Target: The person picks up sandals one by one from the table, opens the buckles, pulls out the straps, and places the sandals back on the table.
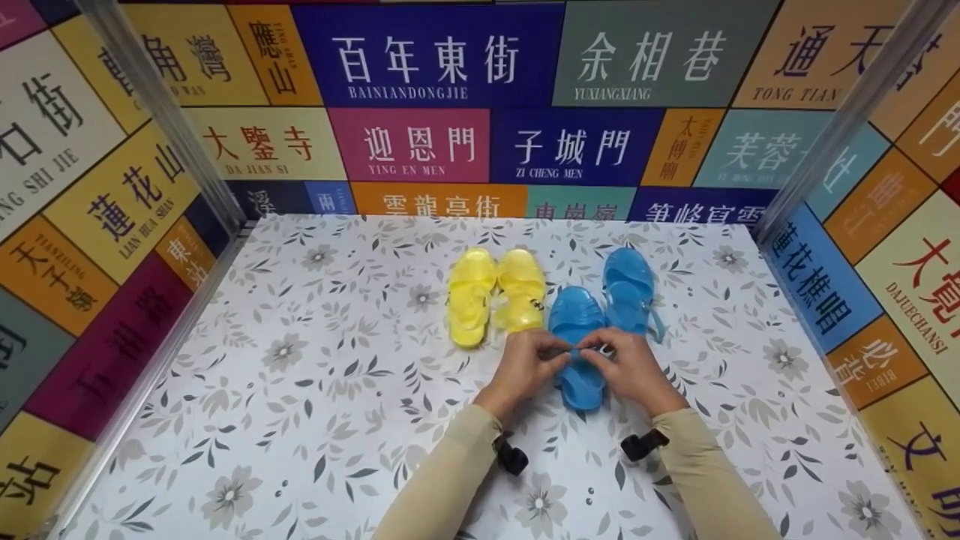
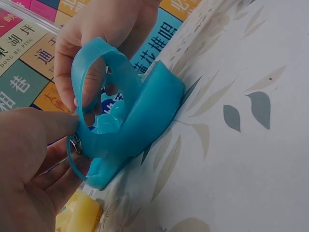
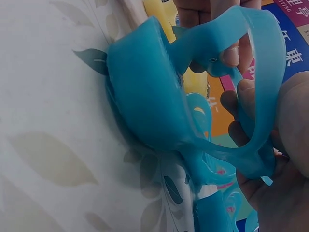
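A blue jelly sandal (image 1: pixel 576 309) stands sole down on the floral cloth, toe pointing away from me. My left hand (image 1: pixel 520 367) pinches its ankle strap near the small metal buckle (image 2: pixel 76 144). From the other side, my right hand (image 1: pixel 631 369) grips the same strap between thumb and fingers. The fingertips of both hands almost meet over the middle of the sandal. In the right wrist view the heel loop (image 3: pixel 271 63) arches up in front of the fingers. The second blue sandal (image 1: pixel 628 271) lies just beyond my right hand, its loose strap (image 1: pixel 657 327) sticking out sideways.
A pair of yellow sandals, the left one (image 1: pixel 471 292) and the right one (image 1: pixel 520 274), stands side by side left of the blue ones. Floral cloth (image 1: pixel 322 420) covers the table. Panels with colourful street-name signs (image 1: pixel 409 146) enclose the back and both sides.
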`<state>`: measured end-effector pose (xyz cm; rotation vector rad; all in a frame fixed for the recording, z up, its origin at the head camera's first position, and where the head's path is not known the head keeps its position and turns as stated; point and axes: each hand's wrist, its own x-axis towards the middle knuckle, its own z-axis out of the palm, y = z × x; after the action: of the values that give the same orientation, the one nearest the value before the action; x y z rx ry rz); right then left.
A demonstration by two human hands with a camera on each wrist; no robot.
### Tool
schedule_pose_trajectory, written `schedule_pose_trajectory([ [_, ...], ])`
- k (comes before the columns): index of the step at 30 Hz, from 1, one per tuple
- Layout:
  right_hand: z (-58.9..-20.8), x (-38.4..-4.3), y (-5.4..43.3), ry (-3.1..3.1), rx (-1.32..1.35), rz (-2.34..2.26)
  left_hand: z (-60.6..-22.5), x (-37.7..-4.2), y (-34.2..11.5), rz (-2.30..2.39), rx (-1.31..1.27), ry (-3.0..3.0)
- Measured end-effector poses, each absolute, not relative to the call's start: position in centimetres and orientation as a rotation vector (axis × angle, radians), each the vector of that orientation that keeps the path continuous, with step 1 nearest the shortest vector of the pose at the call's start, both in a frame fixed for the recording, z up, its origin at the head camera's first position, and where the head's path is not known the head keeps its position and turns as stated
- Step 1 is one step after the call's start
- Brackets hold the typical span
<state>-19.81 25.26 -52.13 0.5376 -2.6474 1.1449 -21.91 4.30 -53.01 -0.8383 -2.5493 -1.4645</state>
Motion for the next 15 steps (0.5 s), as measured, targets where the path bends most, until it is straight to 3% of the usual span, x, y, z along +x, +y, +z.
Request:
schedule_pose_trajectory([
  [15,-52.08,-19.9,24.68,-2.663,0.589,1.126,-53.19,-21.69,4.41,-1.469,-0.882,-2.467],
])
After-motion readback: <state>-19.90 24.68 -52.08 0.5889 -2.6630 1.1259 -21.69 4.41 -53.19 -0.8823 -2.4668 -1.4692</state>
